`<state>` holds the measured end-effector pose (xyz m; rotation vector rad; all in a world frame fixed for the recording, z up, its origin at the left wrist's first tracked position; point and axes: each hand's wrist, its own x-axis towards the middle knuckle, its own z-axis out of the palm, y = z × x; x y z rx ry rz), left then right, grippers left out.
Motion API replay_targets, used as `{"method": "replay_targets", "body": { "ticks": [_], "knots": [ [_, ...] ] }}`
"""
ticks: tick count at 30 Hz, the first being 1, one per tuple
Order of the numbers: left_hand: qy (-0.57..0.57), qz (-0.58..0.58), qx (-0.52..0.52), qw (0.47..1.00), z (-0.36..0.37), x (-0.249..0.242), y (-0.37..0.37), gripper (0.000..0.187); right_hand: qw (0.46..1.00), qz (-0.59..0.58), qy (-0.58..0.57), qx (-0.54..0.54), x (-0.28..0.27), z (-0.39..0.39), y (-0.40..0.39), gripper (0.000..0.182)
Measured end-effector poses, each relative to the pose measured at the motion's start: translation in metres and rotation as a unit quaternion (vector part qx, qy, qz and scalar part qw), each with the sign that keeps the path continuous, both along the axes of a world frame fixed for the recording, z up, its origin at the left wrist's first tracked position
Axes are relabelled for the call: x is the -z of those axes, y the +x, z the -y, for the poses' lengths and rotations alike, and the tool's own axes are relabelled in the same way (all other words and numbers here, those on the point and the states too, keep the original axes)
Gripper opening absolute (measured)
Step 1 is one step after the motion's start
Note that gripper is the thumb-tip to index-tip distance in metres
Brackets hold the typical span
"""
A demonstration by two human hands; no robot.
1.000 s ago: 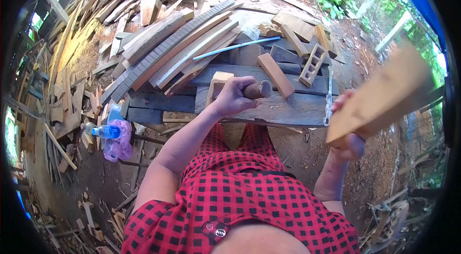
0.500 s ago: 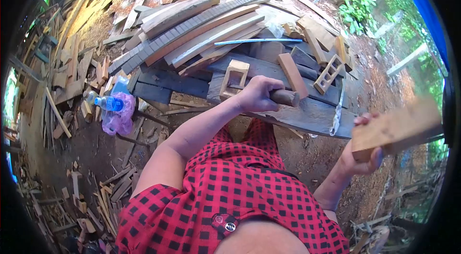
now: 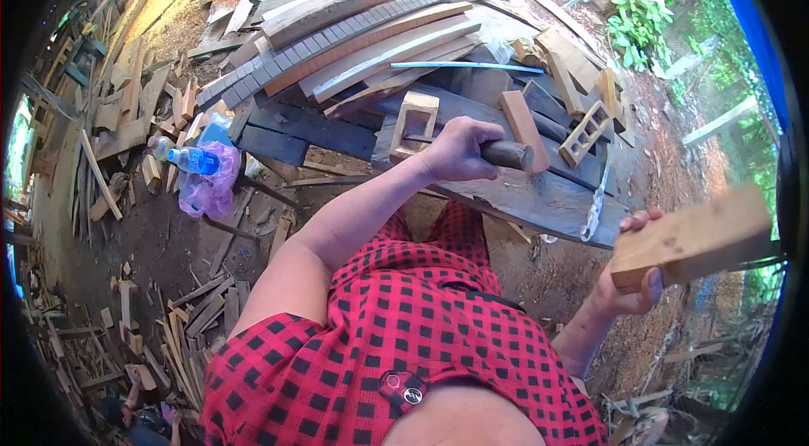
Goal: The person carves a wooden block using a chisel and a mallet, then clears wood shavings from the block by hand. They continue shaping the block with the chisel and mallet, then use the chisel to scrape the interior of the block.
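My left hand (image 3: 462,151) is wrapped round the dark, round wooden handle of a chisel (image 3: 508,155); its butt end points right. A thin strip of the blade shows left of my fist, reaching toward a notched wooden block (image 3: 415,119) on the bench. Out to the right, my right hand (image 3: 628,282) grips the near end of a thick, light-brown wooden block (image 3: 693,239), held off the bench's right end. Behind the chisel handle lies a reddish wooden piece (image 3: 516,121), with a wooden piece with several square openings (image 3: 586,134) farther right.
The dark plank bench (image 3: 506,197) stands before me, with curved timbers (image 3: 362,41) stacked behind. A blue strip (image 3: 468,67) crosses the bench's far side. At left hangs a pink plastic bag (image 3: 211,189) with a bottle (image 3: 194,161). Wood scraps (image 3: 202,311) litter the ground.
The view has shifted slightly, so the bench sits a little higher and further right. The light-brown block in my right hand is slightly lower and further left. My left hand keeps its grip.
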<state>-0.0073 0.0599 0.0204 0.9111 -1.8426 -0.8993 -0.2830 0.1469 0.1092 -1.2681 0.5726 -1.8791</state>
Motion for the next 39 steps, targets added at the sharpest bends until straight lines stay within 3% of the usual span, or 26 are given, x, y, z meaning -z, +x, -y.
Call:
{"method": "replay_targets", "body": {
  "ticks": [1,2,4,5,6,7,8,10,12,14,25,37,39],
  "knots": [
    [-0.007,-0.008,-0.010,1.000,0.002,0.002,-0.001,0.029,0.998,0.050,-0.031,0.010,-0.001,-0.001,0.010,0.076],
    [-0.014,-0.016,-0.020,1.000,0.005,0.004,-0.002,0.030,0.999,0.027,-0.019,0.027,0.024,0.005,0.019,0.077],
    [-0.020,-0.017,-0.029,0.999,0.004,0.001,-0.003,0.030,0.978,-0.186,0.085,0.027,0.064,0.007,0.037,0.074],
    [-0.021,-0.014,-0.036,0.999,0.001,0.001,-0.002,0.031,0.913,-0.367,0.176,0.011,0.072,0.003,0.042,0.071],
    [-0.020,-0.010,-0.034,0.999,-0.001,0.003,-0.002,0.031,0.914,-0.363,0.178,0.012,0.079,0.000,0.041,0.071],
    [-0.029,-0.031,-0.038,0.998,-0.001,0.004,-0.001,0.030,0.927,-0.236,0.277,-0.095,0.085,0.002,0.039,0.068],
    [-0.039,-0.053,-0.045,0.997,0.001,0.004,0.003,0.030,0.904,-0.104,0.363,-0.201,0.087,0.006,0.038,0.064],
    [-0.066,-0.038,-0.061,0.995,-0.005,0.001,0.003,0.030,0.916,-0.085,0.350,-0.177,0.082,0.003,0.029,0.061],
    [-0.158,0.033,-0.070,0.984,-0.010,-0.005,0.003,0.031,0.929,-0.072,0.329,-0.152,0.071,0.008,0.017,0.059],
    [-0.232,0.030,-0.055,0.971,-0.015,-0.016,-0.010,0.032,0.941,-0.030,0.315,-0.120,0.063,0.008,0.002,0.060],
    [-0.223,0.047,-0.127,0.965,-0.004,0.003,-0.005,0.035,0.948,-0.063,0.301,-0.085,0.060,0.000,0.005,0.062],
    [-0.214,0.045,-0.130,0.967,0.003,0.007,-0.010,0.038,0.952,-0.061,0.296,-0.056,0.052,0.005,0.009,0.063],
    [-0.212,0.050,-0.132,0.967,0.005,0.008,-0.013,0.038,0.973,-0.054,0.221,-0.041,0.043,0.008,0.002,0.066]
  ]
}}
